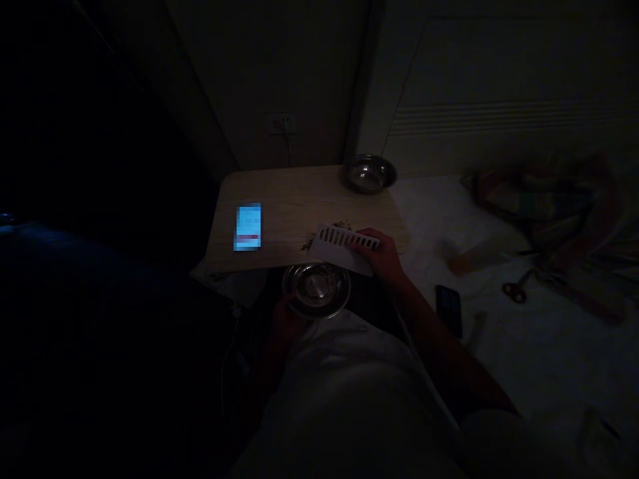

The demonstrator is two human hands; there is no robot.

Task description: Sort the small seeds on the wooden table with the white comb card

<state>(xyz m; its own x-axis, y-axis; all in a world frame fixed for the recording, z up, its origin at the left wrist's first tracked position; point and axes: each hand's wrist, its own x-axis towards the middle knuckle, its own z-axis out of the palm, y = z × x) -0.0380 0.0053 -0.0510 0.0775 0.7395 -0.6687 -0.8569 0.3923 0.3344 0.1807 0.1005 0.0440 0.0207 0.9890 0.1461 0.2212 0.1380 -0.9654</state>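
The room is very dark. My right hand (383,258) grips a white slotted plastic panel (343,248) at the near edge of a small wooden table (294,199). A little dark debris (324,234) lies on the table beside the panel. My left hand (285,320) holds a metal bowl (316,289) just below the table's near edge, under the panel. Its fingers wrap the bowl's left rim.
A lit phone (248,227) lies on the table's left part. A second metal bowl (370,173) stands at the table's far right corner. To the right is a white bed with scissors (516,289), a dark phone (449,308) and crumpled cloth (549,193). A wall socket (281,124) is behind.
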